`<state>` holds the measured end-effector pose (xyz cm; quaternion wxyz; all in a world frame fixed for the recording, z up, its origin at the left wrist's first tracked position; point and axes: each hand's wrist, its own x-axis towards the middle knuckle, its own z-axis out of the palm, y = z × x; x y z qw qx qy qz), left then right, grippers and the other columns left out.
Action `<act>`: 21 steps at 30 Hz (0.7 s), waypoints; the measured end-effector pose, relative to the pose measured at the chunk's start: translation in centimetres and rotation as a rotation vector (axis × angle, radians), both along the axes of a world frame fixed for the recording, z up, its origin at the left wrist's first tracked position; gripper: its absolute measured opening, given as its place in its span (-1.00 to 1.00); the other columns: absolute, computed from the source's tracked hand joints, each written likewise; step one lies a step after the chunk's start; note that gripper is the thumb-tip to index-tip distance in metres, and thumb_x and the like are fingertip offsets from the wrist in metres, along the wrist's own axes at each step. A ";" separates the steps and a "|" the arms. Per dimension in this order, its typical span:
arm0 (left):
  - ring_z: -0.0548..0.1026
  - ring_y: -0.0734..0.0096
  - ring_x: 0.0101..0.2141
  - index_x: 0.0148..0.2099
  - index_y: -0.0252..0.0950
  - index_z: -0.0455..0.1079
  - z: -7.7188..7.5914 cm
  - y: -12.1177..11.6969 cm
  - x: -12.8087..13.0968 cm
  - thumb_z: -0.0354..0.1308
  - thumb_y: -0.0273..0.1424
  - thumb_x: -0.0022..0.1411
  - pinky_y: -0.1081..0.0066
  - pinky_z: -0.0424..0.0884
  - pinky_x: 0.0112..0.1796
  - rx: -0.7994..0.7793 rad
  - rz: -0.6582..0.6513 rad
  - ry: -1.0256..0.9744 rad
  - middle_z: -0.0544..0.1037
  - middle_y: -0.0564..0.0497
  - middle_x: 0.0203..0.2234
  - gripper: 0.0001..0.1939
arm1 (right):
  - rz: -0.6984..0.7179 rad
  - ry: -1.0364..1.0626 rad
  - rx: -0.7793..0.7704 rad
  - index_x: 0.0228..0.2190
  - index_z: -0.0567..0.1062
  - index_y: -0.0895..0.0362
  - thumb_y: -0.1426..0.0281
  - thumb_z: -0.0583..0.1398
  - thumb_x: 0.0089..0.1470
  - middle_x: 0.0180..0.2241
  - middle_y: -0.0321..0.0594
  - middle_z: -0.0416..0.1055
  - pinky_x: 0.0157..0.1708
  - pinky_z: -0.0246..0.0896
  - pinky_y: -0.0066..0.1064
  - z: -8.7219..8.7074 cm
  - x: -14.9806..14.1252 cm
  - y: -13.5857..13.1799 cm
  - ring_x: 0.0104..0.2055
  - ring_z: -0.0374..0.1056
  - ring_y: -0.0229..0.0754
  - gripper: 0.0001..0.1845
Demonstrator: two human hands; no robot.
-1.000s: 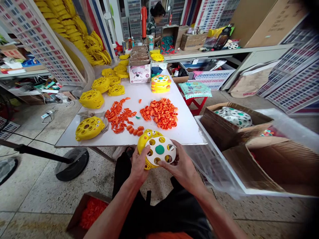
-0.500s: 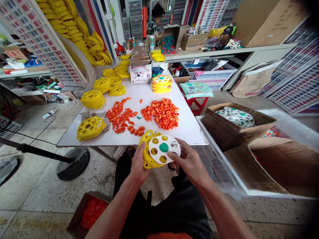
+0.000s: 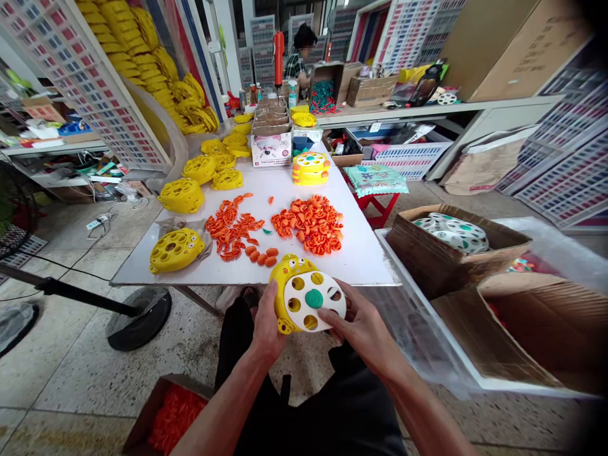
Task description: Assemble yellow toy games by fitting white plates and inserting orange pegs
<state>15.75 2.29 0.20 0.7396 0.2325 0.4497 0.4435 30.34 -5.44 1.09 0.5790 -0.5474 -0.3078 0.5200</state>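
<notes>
My left hand (image 3: pixel 268 323) is closed round the left side of a yellow plastic toy shell (image 3: pixel 281 277) with a cartoon face at its top. Over the shell lies a white disc (image 3: pixel 304 285) with round holes and a green centre. My right hand (image 3: pixel 361 320) grips the disc at its right edge, thumb on top and fingers underneath. The disc covers much of the shell; whether it is seated there I cannot tell. Just beyond, on the white table (image 3: pixel 237 272), lie several orange oval pieces (image 3: pixel 261 255), a heap of orange parts (image 3: pixel 316 221) and thinner orange pieces (image 3: pixel 230 225).
Yellow shells (image 3: pixel 180 195) line the table's left side. A stack of yellow toys (image 3: pixel 310 170) stands near a printed carton (image 3: pixel 270 149). At right, a cardboard box (image 3: pixel 427 253) holds white discs. An orange electric screwdriver (image 3: pixel 278 57) hangs at the back. A person (image 3: pixel 297 57) sits beyond.
The white disc has shifted slightly left over the yellow shell and sits more squarely over it. Both hands keep their hold. The camera view has tilted a little.
</notes>
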 end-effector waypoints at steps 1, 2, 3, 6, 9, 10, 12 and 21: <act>0.60 0.07 -0.03 -0.03 -0.22 0.54 0.1 0.0 0.0 0.28 -0.06 0.19 0.26 0.57 -0.10 0.003 -0.001 -0.008 0.69 -0.08 -0.11 -0.59 | 0.000 0.013 -0.005 0.12 0.47 0.00 0.16 0.44 -0.06 -0.37 -0.29 0.52 -0.67 0.15 -0.42 0.1 0.0 -0.1 -0.62 0.20 -0.29 -0.30; 0.61 0.07 -0.05 -0.06 -0.23 0.54 0.2 -0.1 0.0 0.30 -0.07 0.18 0.26 0.57 -0.11 0.011 -0.001 -0.015 0.69 -0.08 -0.12 -0.59 | -0.005 0.027 -0.006 0.12 0.47 0.00 0.16 0.44 -0.08 -0.37 -0.29 0.53 -0.67 0.16 -0.42 0.2 0.0 -0.2 -0.62 0.20 -0.29 -0.29; 0.61 0.07 -0.07 -0.07 -0.24 0.54 0.2 -0.1 0.0 0.31 -0.06 0.16 0.27 0.56 -0.13 0.025 0.001 -0.015 0.69 -0.08 -0.14 -0.59 | -0.007 0.036 -0.004 0.12 0.48 0.01 0.16 0.45 -0.08 -0.37 -0.28 0.53 -0.68 0.16 -0.42 0.3 0.0 -0.2 -0.61 0.20 -0.29 -0.28; 0.62 0.07 -0.14 -0.04 -0.29 0.52 0.3 -0.3 -0.3 0.35 -0.03 0.10 0.27 0.55 -0.20 0.079 -0.026 0.014 0.69 -0.08 -0.21 -0.49 | -0.005 0.038 0.000 0.12 0.49 0.02 0.18 0.44 -0.09 -0.37 -0.29 0.52 -0.68 0.17 -0.45 0.5 0.1 -0.3 -0.61 0.20 -0.31 -0.28; 0.63 0.10 -0.23 0.00 -0.31 0.51 0.3 -0.4 -0.6 0.34 -0.01 0.09 0.28 0.53 -0.27 0.094 -0.101 0.029 0.69 -0.10 -0.23 -0.44 | -0.005 0.050 -0.010 0.10 0.50 0.05 0.15 0.44 -0.10 -0.43 -0.32 0.50 -0.70 0.11 -0.50 0.5 0.2 -0.3 -0.63 0.16 -0.35 -0.28; 0.63 0.11 -0.24 0.00 -0.31 0.51 0.2 -0.4 -0.7 0.34 -0.01 0.10 0.29 0.53 -0.29 0.095 -0.109 0.030 0.69 -0.11 -0.22 -0.44 | -0.005 0.056 -0.012 0.09 0.51 0.05 0.14 0.44 -0.11 -0.45 -0.33 0.48 -0.70 0.10 -0.51 0.5 0.2 -0.3 -0.63 0.14 -0.36 -0.29; 0.63 0.11 -0.24 -0.02 -0.32 0.51 0.2 -0.3 -0.8 0.33 -0.01 0.10 0.30 0.53 -0.30 0.093 -0.106 0.028 0.69 -0.12 -0.22 -0.45 | -0.004 0.070 -0.010 0.07 0.52 0.07 0.13 0.45 -0.12 -0.46 -0.33 0.47 -0.71 0.09 -0.52 0.4 0.1 -0.3 -0.63 0.14 -0.36 -0.30; 0.64 0.09 -0.22 -0.03 -0.32 0.48 0.4 -0.2 -0.7 0.29 -0.06 0.12 0.24 0.56 -0.24 0.006 -0.129 -0.026 0.69 -0.12 -0.21 -0.50 | -0.035 0.171 0.019 0.11 0.47 0.08 0.16 0.44 -0.05 -0.43 -0.31 0.46 -0.67 0.09 -0.51 -0.3 0.1 -0.8 -0.60 0.15 -0.37 -0.30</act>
